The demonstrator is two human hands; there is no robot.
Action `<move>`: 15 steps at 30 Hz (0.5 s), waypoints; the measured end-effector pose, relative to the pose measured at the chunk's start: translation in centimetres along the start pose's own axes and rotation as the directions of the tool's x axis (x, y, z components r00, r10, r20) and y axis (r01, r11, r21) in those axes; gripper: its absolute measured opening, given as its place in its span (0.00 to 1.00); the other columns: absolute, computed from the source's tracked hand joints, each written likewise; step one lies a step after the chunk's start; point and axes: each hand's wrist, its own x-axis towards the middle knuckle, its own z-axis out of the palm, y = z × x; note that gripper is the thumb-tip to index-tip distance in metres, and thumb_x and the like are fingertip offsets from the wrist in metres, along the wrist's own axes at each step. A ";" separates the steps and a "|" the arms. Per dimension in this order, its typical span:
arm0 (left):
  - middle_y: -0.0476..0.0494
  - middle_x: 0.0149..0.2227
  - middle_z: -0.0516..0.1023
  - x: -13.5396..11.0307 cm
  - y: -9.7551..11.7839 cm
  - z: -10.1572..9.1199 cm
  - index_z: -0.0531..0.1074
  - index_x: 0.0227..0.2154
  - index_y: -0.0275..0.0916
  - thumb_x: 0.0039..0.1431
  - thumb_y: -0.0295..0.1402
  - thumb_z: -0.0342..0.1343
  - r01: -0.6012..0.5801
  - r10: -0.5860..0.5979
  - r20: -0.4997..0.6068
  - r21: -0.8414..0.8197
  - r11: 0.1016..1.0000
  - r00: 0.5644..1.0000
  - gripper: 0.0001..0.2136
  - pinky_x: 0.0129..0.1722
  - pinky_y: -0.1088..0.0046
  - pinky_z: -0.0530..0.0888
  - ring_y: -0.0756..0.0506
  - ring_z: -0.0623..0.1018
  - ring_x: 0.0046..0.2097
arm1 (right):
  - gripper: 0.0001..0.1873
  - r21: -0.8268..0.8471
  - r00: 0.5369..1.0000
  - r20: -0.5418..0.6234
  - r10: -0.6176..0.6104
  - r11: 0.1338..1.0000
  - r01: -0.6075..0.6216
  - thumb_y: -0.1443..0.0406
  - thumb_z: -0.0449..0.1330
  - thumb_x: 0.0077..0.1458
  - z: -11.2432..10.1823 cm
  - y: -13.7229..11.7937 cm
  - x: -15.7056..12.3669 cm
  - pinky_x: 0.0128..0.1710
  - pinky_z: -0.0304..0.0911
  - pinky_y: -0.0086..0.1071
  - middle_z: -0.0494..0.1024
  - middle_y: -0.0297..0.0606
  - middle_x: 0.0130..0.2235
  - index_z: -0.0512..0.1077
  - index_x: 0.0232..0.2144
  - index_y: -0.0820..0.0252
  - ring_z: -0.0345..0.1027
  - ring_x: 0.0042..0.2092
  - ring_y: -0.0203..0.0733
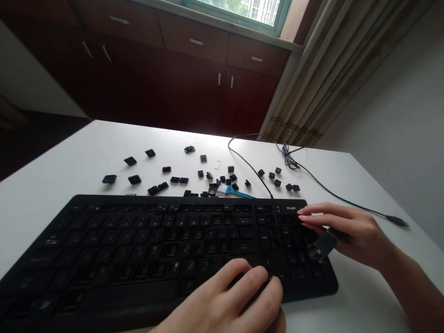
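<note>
A black keyboard (138,291) lies across the white table, with several keycaps off and their sockets bare. My left hand (243,296) is bent over its front edge near the arrow keys. The fingers are curled onto the keyboard, and their tips are mostly hidden. Over the number pad, my right hand (357,231) has its fingertips together close to the top right corner. A dark grey keycap puller (324,245) is tucked in that hand, its end pointing down at the keys. Behind the keyboard lie many loose black keycaps (174,180) and a blue brush (239,192) with white bristles.
The keyboard's black cable (243,159) loops back to a tied bundle (289,158) and runs to a plug (397,221) at the right. A small bent wire (218,164) lies among the keycaps on the table (83,152). Brown cabinets (190,92) stand beyond.
</note>
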 end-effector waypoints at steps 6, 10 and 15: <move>0.48 0.45 0.80 -0.1 0.2 -0.1 0.79 0.38 0.39 0.69 0.26 0.50 -0.005 0.005 -0.008 0.004 1.000 1.000 0.11 0.43 0.68 0.77 0.46 0.76 0.42 | 0.22 -0.042 0.998 0.057 0.011 0.999 -0.009 0.76 0.62 0.58 -0.3 -0.3 0.1 0.46 0.73 0.31 0.79 0.42 0.51 0.74 0.53 0.53 0.78 0.46 0.42; 0.48 0.45 0.81 -0.1 0.3 0.1 0.79 0.38 0.40 0.68 0.28 0.53 -0.010 0.011 -0.014 0.029 1.000 1.000 0.09 0.42 0.68 0.77 0.46 0.77 0.43 | 0.21 0.034 0.997 0.014 0.081 0.996 -0.081 0.72 0.66 0.57 -0.2 -0.1 0.1 0.42 0.72 0.32 0.78 0.42 0.49 0.73 0.52 0.53 0.76 0.43 0.42; 0.51 0.46 0.80 0.0 0.3 0.0 0.79 0.38 0.42 0.69 0.27 0.52 -0.003 0.002 0.005 0.045 0.999 1.000 0.10 0.44 0.67 0.77 0.47 0.76 0.44 | 0.09 0.247 0.947 -0.187 0.260 0.946 -0.210 0.61 0.67 0.59 -0.1 0.4 -0.3 0.28 0.63 0.33 0.75 0.40 0.41 0.77 0.42 0.54 0.65 0.30 0.36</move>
